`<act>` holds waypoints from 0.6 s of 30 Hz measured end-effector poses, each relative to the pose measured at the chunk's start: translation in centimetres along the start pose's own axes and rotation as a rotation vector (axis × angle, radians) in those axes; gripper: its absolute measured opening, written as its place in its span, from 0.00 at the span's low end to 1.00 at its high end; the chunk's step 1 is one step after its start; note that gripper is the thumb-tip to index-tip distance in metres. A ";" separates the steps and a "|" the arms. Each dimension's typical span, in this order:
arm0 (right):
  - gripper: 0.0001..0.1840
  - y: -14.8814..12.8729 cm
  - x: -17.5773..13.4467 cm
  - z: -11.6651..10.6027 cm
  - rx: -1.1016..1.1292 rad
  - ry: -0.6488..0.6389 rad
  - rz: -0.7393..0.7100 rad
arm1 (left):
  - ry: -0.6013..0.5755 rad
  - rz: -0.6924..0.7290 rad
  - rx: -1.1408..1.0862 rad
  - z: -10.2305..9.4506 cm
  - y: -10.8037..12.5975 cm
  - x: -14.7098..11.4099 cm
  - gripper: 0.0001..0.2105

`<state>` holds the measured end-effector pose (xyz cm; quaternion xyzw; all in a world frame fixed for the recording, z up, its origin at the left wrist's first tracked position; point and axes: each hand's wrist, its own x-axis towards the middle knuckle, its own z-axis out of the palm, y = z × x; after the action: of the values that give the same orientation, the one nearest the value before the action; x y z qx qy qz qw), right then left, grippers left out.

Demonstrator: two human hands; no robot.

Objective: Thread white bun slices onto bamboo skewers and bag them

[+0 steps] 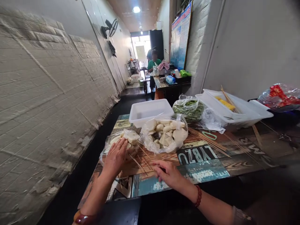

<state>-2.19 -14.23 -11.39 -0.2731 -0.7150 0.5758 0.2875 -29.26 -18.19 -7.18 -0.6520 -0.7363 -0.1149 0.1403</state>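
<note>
My left hand (116,155) lies fairly flat, fingers extended, on a clear plastic bag (106,147) of pale, sliced food with thin skewers sticking out beside it. Over the near part of the table is my right hand (169,175), its fingers loosely bent and apart, with nothing visible in them. Between and beyond the hands sits a larger open plastic bag (166,134) of off-white cut chunks, whose kind I cannot tell. Several loose bamboo skewers (208,142) lie to its right, near a pair of pale green scissors handles (209,135).
A white plastic tub (151,112) stands behind the bags. To its right are a bag of green vegetables (190,109) and a white tray (243,115) with a yellow packet and skewers. Farther back, a person in green (153,64) stands by another table. A brick wall (47,109) runs along the left.
</note>
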 end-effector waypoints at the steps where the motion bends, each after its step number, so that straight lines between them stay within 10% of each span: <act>1: 0.15 0.4 -0.4 -0.8 -0.009 0.022 0.005 | 0.010 0.012 -0.005 0.3 -0.5 0.1 0.21; 9: 0.18 2.3 -2.6 -7.1 -0.107 0.219 0.055 | 0.255 0.024 -0.349 -1.3 2.2 0.7 0.18; 18: 0.14 3.8 -1.5 -18.1 -0.627 0.452 0.032 | -0.160 -0.109 -1.030 -1.4 16.0 -3.3 0.13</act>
<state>12.18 -2.57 -12.11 -0.4789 -0.7705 0.2590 0.3316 -12.92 -19.80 -7.31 -0.6040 -0.6256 -0.4190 -0.2612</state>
